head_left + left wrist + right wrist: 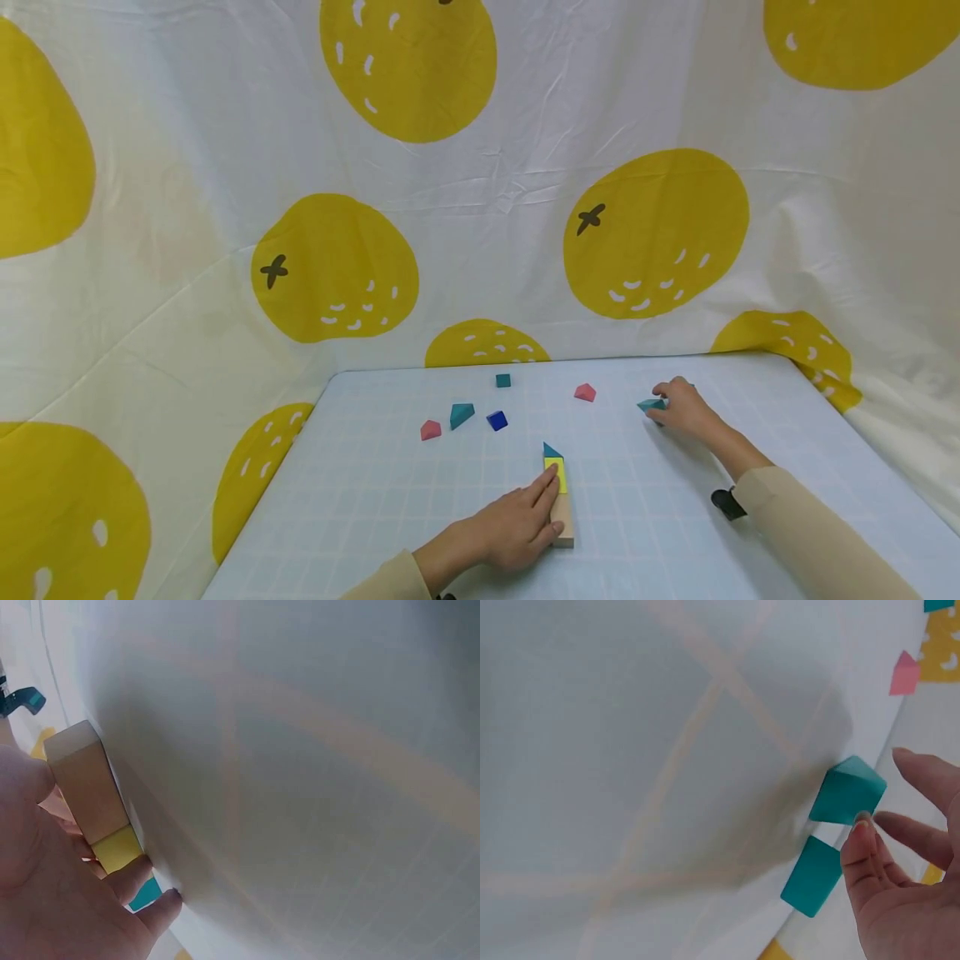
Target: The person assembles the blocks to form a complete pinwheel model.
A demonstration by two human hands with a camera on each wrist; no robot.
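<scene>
My left hand (517, 527) lies over a short row of blocks, fingers extended onto a yellow block (559, 482) and thumb on a plain wooden block (562, 533). A teal triangular block (551, 451) caps the row's far end; in the left wrist view, a fingertip sits beside that teal block (145, 895). Farther right, my right hand (682, 407) reaches to a teal triangular block (651, 405). In the right wrist view, the thumb tip overlaps the edge of this teal block (847, 791), the index finger standing apart. A second teal block (812, 876) is close by the thumb.
Toward the back of the table (360, 517) lie a green block (503, 381), a pink block (585, 392), another teal block (461, 415), a dark blue block (497, 421) and a second pink block (431, 430). A fruit-print cloth (525, 183) hangs behind the table.
</scene>
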